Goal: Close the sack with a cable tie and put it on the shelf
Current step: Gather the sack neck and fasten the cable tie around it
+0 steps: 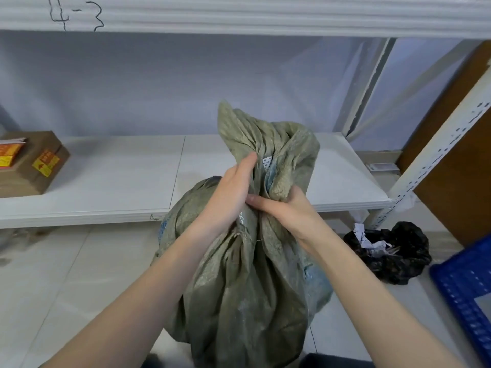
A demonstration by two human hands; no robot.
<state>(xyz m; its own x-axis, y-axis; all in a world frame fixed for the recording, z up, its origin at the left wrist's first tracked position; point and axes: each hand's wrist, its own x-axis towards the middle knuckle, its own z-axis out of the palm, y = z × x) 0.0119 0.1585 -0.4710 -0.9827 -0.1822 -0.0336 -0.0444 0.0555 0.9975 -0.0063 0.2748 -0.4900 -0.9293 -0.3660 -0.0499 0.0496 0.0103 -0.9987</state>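
A full grey-green woven sack (244, 293) stands on the floor in front of the white shelf (111, 179). Its mouth is bunched into a neck, and the loose top cloth (268, 144) rises above my hands. My left hand (228, 197) wraps the neck from the left, fingers pointing up along the cloth. From the right, my right hand (287, 211) grips the same neck, its fingers reaching across toward the left hand. No cable tie shows in this view.
A taped cardboard box (32, 166) with yellow stickers sits at the shelf's left end. A black rubbish bag (390, 251) with paper lies on the floor at right, beside a blue plastic crate (467, 296). A perforated shelf post (430, 160) slants at right.
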